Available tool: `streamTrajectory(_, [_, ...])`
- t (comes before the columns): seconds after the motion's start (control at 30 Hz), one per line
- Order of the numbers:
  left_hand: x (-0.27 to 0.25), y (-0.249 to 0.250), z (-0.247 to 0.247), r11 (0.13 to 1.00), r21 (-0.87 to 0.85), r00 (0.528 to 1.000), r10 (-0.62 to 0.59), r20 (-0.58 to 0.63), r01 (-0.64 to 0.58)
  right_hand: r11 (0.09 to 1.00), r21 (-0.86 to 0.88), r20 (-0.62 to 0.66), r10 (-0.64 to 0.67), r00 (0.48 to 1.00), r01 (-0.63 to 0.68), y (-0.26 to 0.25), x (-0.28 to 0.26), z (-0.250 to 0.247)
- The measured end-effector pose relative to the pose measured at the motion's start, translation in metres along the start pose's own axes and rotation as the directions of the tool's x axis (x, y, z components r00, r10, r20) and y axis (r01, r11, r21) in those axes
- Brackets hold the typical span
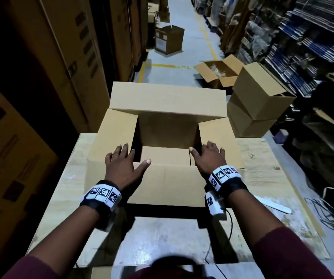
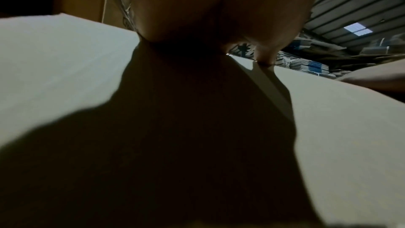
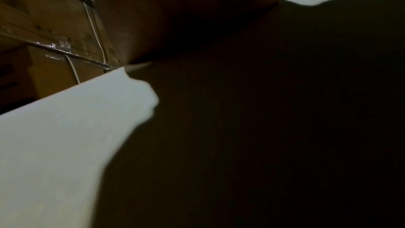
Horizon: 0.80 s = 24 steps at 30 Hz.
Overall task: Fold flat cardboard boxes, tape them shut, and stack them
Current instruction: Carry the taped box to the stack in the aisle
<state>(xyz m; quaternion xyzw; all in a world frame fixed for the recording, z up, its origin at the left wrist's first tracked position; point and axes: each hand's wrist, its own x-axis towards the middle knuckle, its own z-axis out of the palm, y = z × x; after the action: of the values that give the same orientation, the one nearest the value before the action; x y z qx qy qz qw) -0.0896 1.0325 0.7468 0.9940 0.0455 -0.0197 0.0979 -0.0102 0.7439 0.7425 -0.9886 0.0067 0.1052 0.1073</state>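
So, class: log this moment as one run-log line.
stage: folding flaps | box: open, untaped | left hand: flat on flap | right hand: flat on flap

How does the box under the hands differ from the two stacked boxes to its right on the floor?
The box under the hands is open on top, its flaps spread and its inside showing; the stacked boxes look folded shut. The first sits on the work surface with the left hand and right hand on its flaps; the stack stands untouched on the floor. It is single; they are piled, the upper one skewed. All are plain brown cardboard.

Two hands (image 1: pixel 121 164) (image 1: pixel 208 158), five cardboard boxes (image 1: pixel 166 105) (image 1: pixel 260 91) (image 1: pixel 246 119) (image 1: pixel 218 71) (image 1: pixel 169 39), one table (image 1: pixel 262 178).
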Motion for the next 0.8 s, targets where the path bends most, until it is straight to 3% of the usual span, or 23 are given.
streamTrajectory(0.07, [-0.005,0.001,0.002,1.000,0.007,1.000,0.020,-0.018,-0.020,0.999,0.014,-0.003,-0.051,0.999,0.051,0.000,-0.002,-0.003])
streamTrajectory(0.13, [-0.019,0.006,0.009,0.988,0.023,0.988,0.155,-0.029,-0.154,0.980,0.106,-0.118,-0.158,0.980,0.171,0.001,-0.011,-0.005])
streamTrajectory(0.2, [-0.039,0.019,0.019,0.934,0.080,0.937,0.349,0.008,-0.349,0.945,0.152,-0.211,-0.256,0.943,0.291,0.000,-0.028,-0.005])
streamTrajectory(0.27, [-0.053,0.035,0.028,0.884,0.153,0.897,0.433,0.087,-0.442,0.917,0.100,-0.224,-0.358,0.907,0.386,0.001,-0.048,-0.008])
streamTrajectory(0.33, [-0.055,0.042,0.030,0.869,0.171,0.885,0.448,0.128,-0.465,0.889,0.065,-0.153,-0.440,0.885,0.454,0.001,-0.066,-0.019])
streamTrajectory(0.4, [-0.055,0.043,0.018,0.812,0.159,0.827,0.558,0.074,-0.562,0.864,0.055,-0.049,-0.498,0.866,0.501,0.003,-0.084,-0.033])
streamTrajectory(0.5, [-0.051,0.035,-0.014,0.721,0.039,0.706,0.686,-0.176,-0.691,0.855,0.002,0.157,-0.512,0.845,0.518,0.010,-0.109,-0.050])
streamTrajectory(0.57, [-0.041,0.034,-0.046,0.740,0.047,0.707,0.657,-0.262,-0.670,0.859,-0.059,0.181,-0.491,0.852,0.508,0.013,-0.121,-0.062])
streamTrajectory(0.63, [-0.025,0.034,-0.070,0.779,0.101,0.741,0.621,-0.255,-0.619,0.855,-0.160,-0.056,-0.506,0.861,0.493,0.017,-0.123,-0.077])
streamTrajectory(0.7, [-0.010,0.034,-0.082,0.799,0.137,0.748,0.598,-0.288,-0.586,0.854,-0.252,-0.325,-0.518,0.791,0.456,0.019,-0.120,-0.093])
streamTrajectory(0.77, [0.006,0.038,-0.088,0.813,0.167,0.755,0.581,-0.304,-0.558,0.870,-0.251,-0.420,-0.493,0.762,0.424,0.021,-0.110,-0.097])
streamTrajectory(0.8, [0.012,0.041,-0.087,0.830,0.175,0.781,0.558,-0.281,-0.530,0.877,-0.247,-0.433,-0.481,0.763,0.413,0.021,-0.105,-0.094])
